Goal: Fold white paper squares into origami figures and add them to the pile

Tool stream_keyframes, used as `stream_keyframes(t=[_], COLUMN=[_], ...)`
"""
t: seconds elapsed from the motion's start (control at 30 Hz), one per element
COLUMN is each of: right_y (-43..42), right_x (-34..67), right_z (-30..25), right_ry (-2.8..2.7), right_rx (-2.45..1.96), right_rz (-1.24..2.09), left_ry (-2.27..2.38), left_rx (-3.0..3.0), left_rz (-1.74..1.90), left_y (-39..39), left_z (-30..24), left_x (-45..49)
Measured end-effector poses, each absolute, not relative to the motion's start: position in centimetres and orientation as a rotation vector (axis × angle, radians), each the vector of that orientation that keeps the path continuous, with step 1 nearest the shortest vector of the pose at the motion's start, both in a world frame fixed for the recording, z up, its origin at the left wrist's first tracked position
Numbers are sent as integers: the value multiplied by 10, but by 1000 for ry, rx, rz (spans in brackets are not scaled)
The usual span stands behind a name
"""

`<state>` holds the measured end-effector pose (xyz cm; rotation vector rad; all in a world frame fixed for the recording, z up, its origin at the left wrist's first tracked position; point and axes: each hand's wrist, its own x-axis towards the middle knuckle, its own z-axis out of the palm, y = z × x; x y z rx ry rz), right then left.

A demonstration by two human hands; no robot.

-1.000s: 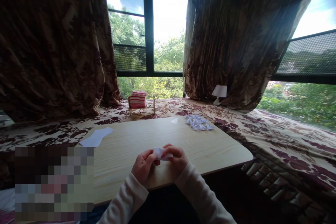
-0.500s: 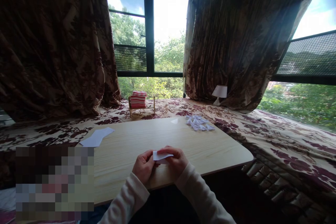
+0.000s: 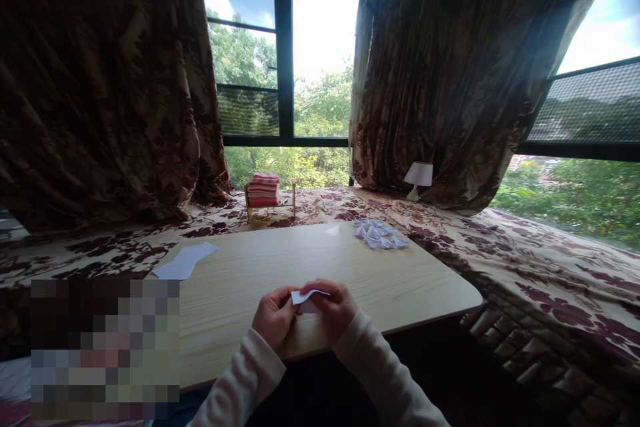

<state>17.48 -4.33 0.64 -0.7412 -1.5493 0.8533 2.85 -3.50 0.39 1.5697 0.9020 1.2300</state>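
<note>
A small white piece of paper [image 3: 309, 303] is held between my two hands, just above the near edge of the table. Its upper edge bends in a curve. My left hand [image 3: 274, 315] pinches the paper's left end between thumb and fingers. On the other side, my right hand [image 3: 336, 307] is closed on the right part, with fingers behind it and the thumb near its lower edge. Farther off, several folded white paper pieces [image 3: 380, 235] lie grouped at the table's far right corner. White paper sheets [image 3: 185, 261] rest overlapping at the far left.
The pale wooden table [image 3: 240, 307] has rounded corners. Behind it, a small rack [image 3: 295, 200] with folded red-and-white cloths [image 3: 263, 189] and a white lamp [image 3: 419, 175] stand on a flowered cover [image 3: 500, 247]. A blurred patch hides the lower left.
The paper between my hands has bent more, its upper edge now curling and more of its lower face showing. Both hands stay almost in place.
</note>
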Motion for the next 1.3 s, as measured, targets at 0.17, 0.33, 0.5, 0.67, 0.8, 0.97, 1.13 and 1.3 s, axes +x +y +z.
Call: stream_keyframes(t=[0.17,0.33,0.5,0.67,0.8,0.97,1.13,1.3], right_y=[-45,-43,-42,-42,-43,-40,-28,-24], right_x=[174,173,174,174,174,173,176,175], right_z=[6,1,1,1,1,0,-8,-6], right_ry=[-1564,-1627,-1679,-1713,-1717,-1652,-1415,-1242], right_rx=[-763,-814,-836,-872,-901,-874,-864,-928], right_rz=[801,637,537,491,470,601,838,1033], left_ry=[916,885,861,845,811,837,918,973], left_rx=[1536,1463,1253,1158,1199,1229,1194,1152], left_rz=[1206,1236,1267,1290,1276,1328,1383,1444], left_y=[-32,-33,-37,-39,-41,-41,-41,-39], left_z=[1,4,8,10,10,10,13,11], left_x=[26,26,30,29,30,32,34,34])
